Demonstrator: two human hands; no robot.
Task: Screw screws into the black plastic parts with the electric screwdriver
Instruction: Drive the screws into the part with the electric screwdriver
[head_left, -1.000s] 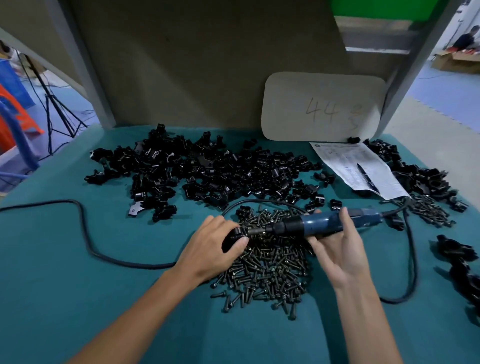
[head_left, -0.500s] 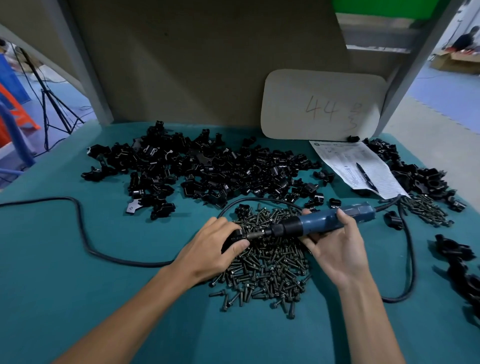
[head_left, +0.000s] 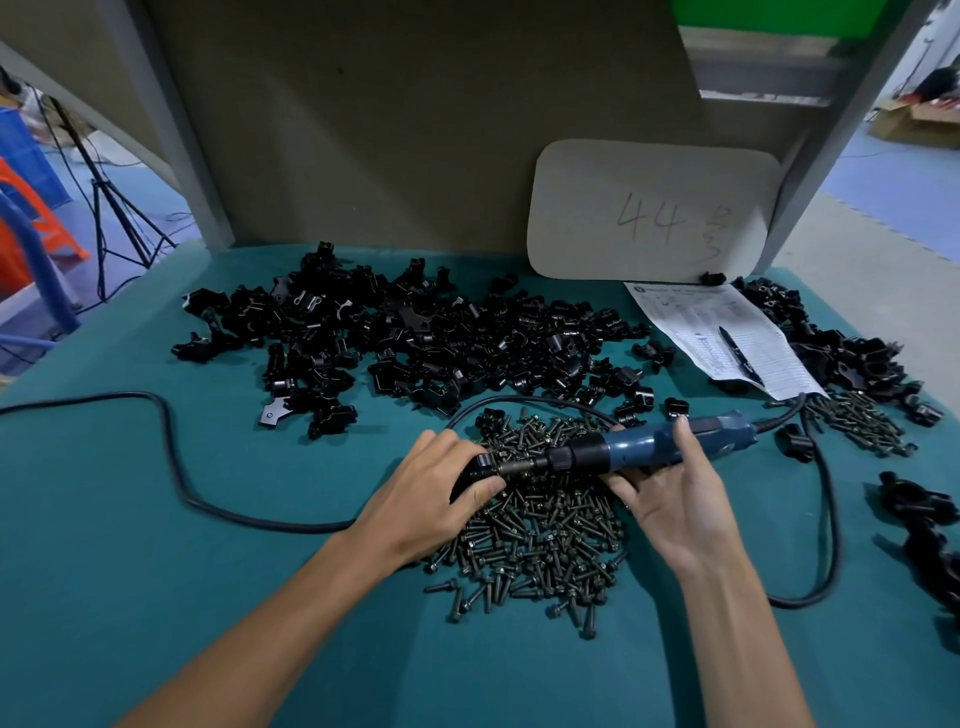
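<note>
My left hand (head_left: 431, 493) grips a small black plastic part (head_left: 475, 467) at the left edge of a heap of dark screws (head_left: 540, 525) on the green table. My right hand (head_left: 670, 493) holds the blue electric screwdriver (head_left: 649, 448) lying almost level, its tip pointing left into the part where a screw sits. A large pile of black plastic parts (head_left: 415, 343) covers the table behind my hands.
The screwdriver's black cord (head_left: 176, 467) loops across the left and around the right side. A paper sheet with a pen (head_left: 727, 338) lies at the back right, beside more black parts (head_left: 852, 358) and a smaller screw heap (head_left: 862, 421). A card marked 44 (head_left: 649, 213) leans on the back wall.
Both hands, the part and the screwdriver keep nearly the same pose; the screwdriver's rear sits slightly higher. The view shifted a little.
</note>
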